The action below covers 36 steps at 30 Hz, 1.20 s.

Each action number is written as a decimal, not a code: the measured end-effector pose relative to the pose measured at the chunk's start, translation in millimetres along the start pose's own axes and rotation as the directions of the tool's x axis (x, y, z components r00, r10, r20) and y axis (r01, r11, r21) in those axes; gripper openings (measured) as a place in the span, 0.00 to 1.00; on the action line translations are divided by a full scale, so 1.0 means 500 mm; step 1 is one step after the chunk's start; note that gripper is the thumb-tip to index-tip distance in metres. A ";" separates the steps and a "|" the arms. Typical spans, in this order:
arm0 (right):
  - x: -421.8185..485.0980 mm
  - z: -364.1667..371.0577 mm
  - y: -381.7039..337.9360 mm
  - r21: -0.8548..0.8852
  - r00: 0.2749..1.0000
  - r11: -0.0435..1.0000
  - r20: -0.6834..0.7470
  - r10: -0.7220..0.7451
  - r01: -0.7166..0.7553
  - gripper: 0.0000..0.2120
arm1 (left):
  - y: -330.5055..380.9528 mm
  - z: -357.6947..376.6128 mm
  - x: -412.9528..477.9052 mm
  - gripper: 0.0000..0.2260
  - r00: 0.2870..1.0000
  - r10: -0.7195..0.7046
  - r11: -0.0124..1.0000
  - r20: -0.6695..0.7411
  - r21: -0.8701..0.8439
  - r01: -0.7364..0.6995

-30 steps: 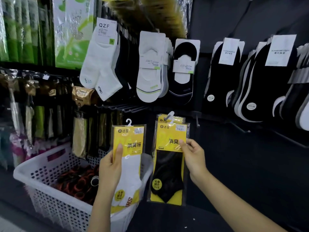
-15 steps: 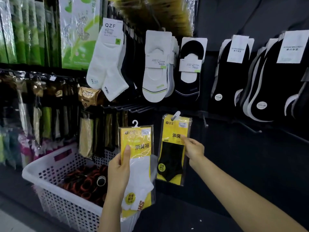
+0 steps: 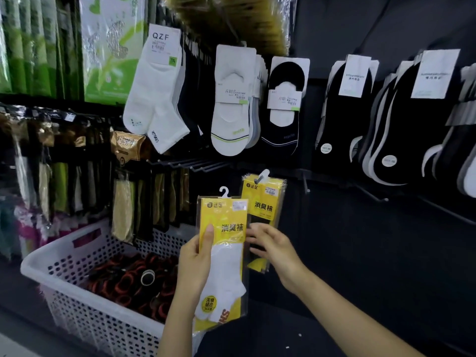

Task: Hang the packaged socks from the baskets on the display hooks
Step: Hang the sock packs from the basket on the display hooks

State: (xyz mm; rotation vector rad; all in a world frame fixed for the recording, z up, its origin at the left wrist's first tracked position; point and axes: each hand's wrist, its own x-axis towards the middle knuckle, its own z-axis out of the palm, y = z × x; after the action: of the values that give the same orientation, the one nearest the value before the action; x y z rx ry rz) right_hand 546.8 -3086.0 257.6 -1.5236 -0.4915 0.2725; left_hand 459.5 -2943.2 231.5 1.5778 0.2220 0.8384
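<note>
While I face the sock wall (image 3: 360, 253), left fingers (image 3: 209, 234): thumb pressed flat on the yellow front, the rest hidden behind, pinching one pack.
Left hand (image 3: 193, 266): one, holding that pack upright in the air.
White sock pack (image 3: 224, 256): one, with a yellow card and a white sock. Its small top hanger (image 3: 224, 192) touches nothing. It sits in front of the right end of the basket (image 3: 77, 243), and its right edge overlaps the black sock packs (image 3: 266, 202).
Right fingers (image 3: 257, 231): loosely spread and blurred, holding nothing. They lie across the lower front of the black sock packs; touching or not, I cannot tell.
Right hand (image 3: 277, 249): one, just right of the white sock pack.
Black sock packs: hanging on the wall by a white hanger. Stacked edges show more than one; exact count unclear.
Basket: one, white, perforated, lower left.
Rolls (image 3: 134, 276): many, dark with orange rims, heaped in the basket.
Bare hooks (image 3: 195, 164): several thin rods in a row above-left of the packs, too close to count.
Upper row: one bunch of white ankle socks (image 3: 154, 99), one of white low-cut socks (image 3: 231, 106), one of black low-cut socks (image 3: 283, 106), and more black bunches (image 3: 342, 117) further right.
</note>
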 end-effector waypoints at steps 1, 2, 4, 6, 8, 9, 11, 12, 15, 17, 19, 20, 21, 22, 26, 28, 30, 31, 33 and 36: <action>-0.006 0.004 0.001 -0.003 1.000 1.000 0.023 -0.008 0.008 0.12 | 0.001 0.009 -0.002 0.24 1.000 0.004 1.000 0.026 -0.021 -0.003; -0.011 0.005 0.003 0.006 1.000 1.000 0.027 -0.016 0.015 0.11 | 0.002 0.018 -0.005 0.21 0.999 0.003 0.999 0.050 -0.042 -0.001; -0.021 0.001 0.006 0.040 0.999 0.999 -0.004 -0.037 0.037 0.10 | 0.003 0.031 -0.008 0.19 0.996 0.004 0.998 0.087 -0.065 0.001; -0.029 -0.010 0.008 0.077 0.996 0.994 -0.050 -0.070 0.073 0.09 | 0.005 0.042 -0.010 0.17 0.992 0.015 0.994 0.127 -0.108 -0.001; -0.032 -0.021 0.007 0.126 0.989 0.986 -0.117 -0.090 0.105 0.08 | 0.009 0.051 -0.010 0.16 0.989 0.027 0.986 0.146 -0.167 -0.002; -0.032 -0.027 0.005 0.147 0.983 0.982 -0.158 -0.093 0.117 0.07 | 0.011 0.054 -0.010 0.16 0.989 0.034 0.981 0.146 -0.193 -0.005; -0.030 -0.038 0.002 0.178 0.969 0.974 -0.228 -0.097 0.140 0.06 | 0.014 0.057 -0.011 0.15 0.984 0.047 0.975 0.169 -0.221 -0.009; -0.027 -0.042 0.000 0.188 0.963 0.971 -0.249 -0.100 0.149 0.06 | 0.014 0.058 -0.011 0.15 0.980 0.049 0.974 0.191 -0.226 -0.005; -0.018 -0.045 -0.008 0.167 0.956 0.973 -0.274 -0.108 0.157 0.05 | 0.011 0.062 -0.012 0.18 0.978 0.041 0.970 0.204 -0.243 0.010; -0.007 -0.040 -0.016 0.120 0.954 0.982 -0.281 -0.108 0.147 0.05 | 0.006 0.065 -0.012 0.20 0.982 0.031 0.967 0.185 -0.254 0.017; 0.007 -0.035 -0.022 0.075 0.955 0.990 -0.281 -0.095 0.121 0.06 | 0.000 0.069 -0.010 0.19 0.986 0.008 0.969 0.169 -0.244 0.034; 0.016 -0.033 -0.023 0.055 0.954 0.993 -0.289 -0.082 0.102 0.06 | -0.004 0.071 -0.007 0.18 0.986 -0.005 0.972 0.166 -0.232 0.044; 0.025 -0.032 -0.022 0.042 0.950 0.996 -0.305 -0.065 0.082 0.07 | -0.010 0.074 -0.001 0.17 0.986 -0.013 0.976 0.165 -0.214 0.049; 0.036 -0.032 -0.019 0.043 0.945 0.997 -0.325 -0.044 0.061 0.07 | -0.014 0.078 0.007 0.18 0.986 -0.016 0.981 0.167 -0.188 0.047; 0.086 -0.031 -0.008 0.106 0.917 0.994 -0.394 0.054 -0.013 0.09 | -0.021 0.101 0.060 0.16 0.971 0.021 0.997 0.240 -0.073 -0.003; 0.118 -0.034 -0.003 0.122 0.904 0.992 -0.419 0.080 -0.031 0.08 | -0.027 0.116 0.090 0.11 0.962 0.042 0.999 0.269 -0.013 -0.040; 0.146 -0.039 0.003 0.145 0.896 0.987 -0.428 0.119 -0.062 0.06 | -0.035 0.128 0.115 0.10 0.963 0.034 0.999 0.269 0.023 -0.041; 0.158 -0.042 0.007 0.152 0.893 0.985 -0.427 0.139 -0.081 0.05 | -0.040 0.134 0.126 0.11 0.964 0.023 0.999 0.263 0.031 -0.033; 0.175 -0.051 0.014 0.164 0.897 0.979 -0.403 0.180 -0.122 0.08 | -0.049 0.143 0.145 0.12 0.968 0.001 0.999 0.251 0.050 -0.014; 0.172 -0.070 0.028 0.155 0.914 0.971 -0.338 0.224 -0.180 0.11 | -0.069 0.151 0.149 0.11 0.968 -0.073 0.995 0.241 0.086 0.053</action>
State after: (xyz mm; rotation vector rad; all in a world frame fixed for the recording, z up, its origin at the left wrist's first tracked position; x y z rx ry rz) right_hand 640.3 -3076.3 256.1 -1.4652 -0.0292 0.1781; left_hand 570.6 -2951.4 230.8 1.7224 0.1284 0.5852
